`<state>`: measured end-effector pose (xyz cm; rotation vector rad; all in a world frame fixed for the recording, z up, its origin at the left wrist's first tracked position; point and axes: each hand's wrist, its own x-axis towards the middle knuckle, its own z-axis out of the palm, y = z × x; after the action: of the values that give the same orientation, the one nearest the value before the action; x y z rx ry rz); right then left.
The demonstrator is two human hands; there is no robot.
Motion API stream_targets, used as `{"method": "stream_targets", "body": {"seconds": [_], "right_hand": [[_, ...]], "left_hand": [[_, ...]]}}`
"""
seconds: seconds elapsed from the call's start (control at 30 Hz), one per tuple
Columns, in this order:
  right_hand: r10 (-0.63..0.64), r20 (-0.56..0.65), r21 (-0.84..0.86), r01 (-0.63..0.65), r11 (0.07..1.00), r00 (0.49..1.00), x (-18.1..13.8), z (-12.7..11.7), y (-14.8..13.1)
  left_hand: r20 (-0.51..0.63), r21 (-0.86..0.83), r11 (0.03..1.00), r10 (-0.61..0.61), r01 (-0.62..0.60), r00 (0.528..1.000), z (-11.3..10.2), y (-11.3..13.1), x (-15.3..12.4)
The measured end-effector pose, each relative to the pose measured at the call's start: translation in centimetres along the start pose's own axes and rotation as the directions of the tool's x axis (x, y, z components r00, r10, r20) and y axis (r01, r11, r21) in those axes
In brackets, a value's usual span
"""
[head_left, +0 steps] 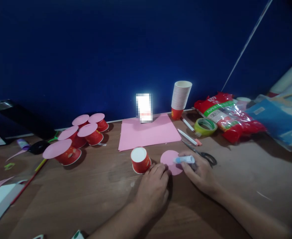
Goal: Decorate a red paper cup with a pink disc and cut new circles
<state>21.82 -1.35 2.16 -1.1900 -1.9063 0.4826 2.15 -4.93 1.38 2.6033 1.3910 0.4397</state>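
Gripping the glue stick (184,160) in my closed right hand (201,175) over the lower-centre pink circle (170,160), left hand (152,188) open, empty, barely touching its edge, so the paper could skid.

Paper disc (170,161) lies flat on table (86,192), just right of upturned cup (140,160); left hand (152,189) in front of both, right hand (200,172) to the right, glue stick (185,160) over the disc's right edge. Paper sheet (148,132) behind them; scissors (200,153) behind right hand. Cup stack (180,98) at sheet's far right corner, tape roll (205,126) right of it; five disc-topped cups (78,139) well left.
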Motion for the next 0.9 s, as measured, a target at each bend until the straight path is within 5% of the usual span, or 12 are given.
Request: {"method": "stream_targets", "body": {"seconds": [0.27,0.67,0.9], "right_hand": [[-0.02,0.113,-0.022,0.023,0.999,0.993,0.1,0.3,-0.3],[-0.131,0.128,-0.074,0.141,0.987,0.983,-0.2,1.0,0.4],[-0.054,0.252,-0.086,0.079,0.993,0.966,0.1,1.1,0.4]], "left_hand": [[-0.005,0.027,0.999,-0.029,0.029,1.0,0.6,-0.2,-0.1],[0.009,0.072,0.997,0.022,-0.022,1.0,0.5,-0.2,-0.1],[-0.044,0.075,0.997,-0.018,0.021,0.999,1.1,-0.3,-0.1]]}}
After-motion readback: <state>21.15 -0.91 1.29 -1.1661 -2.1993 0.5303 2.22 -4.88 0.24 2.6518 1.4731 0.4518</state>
